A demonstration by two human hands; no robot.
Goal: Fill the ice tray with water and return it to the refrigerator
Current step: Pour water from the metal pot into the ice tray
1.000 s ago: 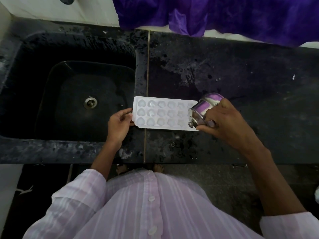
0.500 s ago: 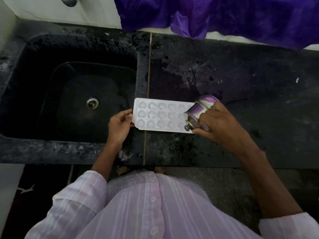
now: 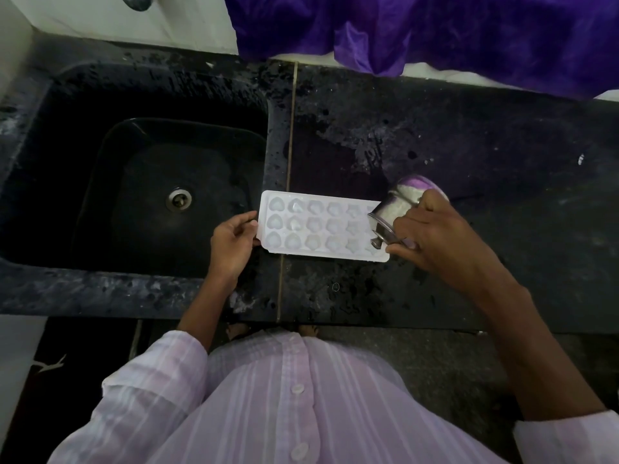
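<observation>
A white ice tray [image 3: 318, 226] with heart-shaped cells lies flat on the black stone counter [image 3: 469, 155], just right of the sink. My left hand [image 3: 232, 244] pinches the tray's left edge. My right hand [image 3: 438, 236] grips a small steel cup [image 3: 398, 207] that is tipped on its side, its mouth facing left over the tray's right end. The hand and cup hide the tray's rightmost cells. I cannot make out a stream of water.
A deep black sink [image 3: 53, 182] with a steel drain [image 3: 179, 199] fills the left. Purple cloth [image 3: 435, 31] hangs along the back wall. A tap [image 3: 135, 0] shows at the top left. The counter around the tray is wet.
The tipped cup and my right hand have stayed over the tray's right end, shifting slightly left and then back. My left hand keeps its hold on the tray's left edge.
</observation>
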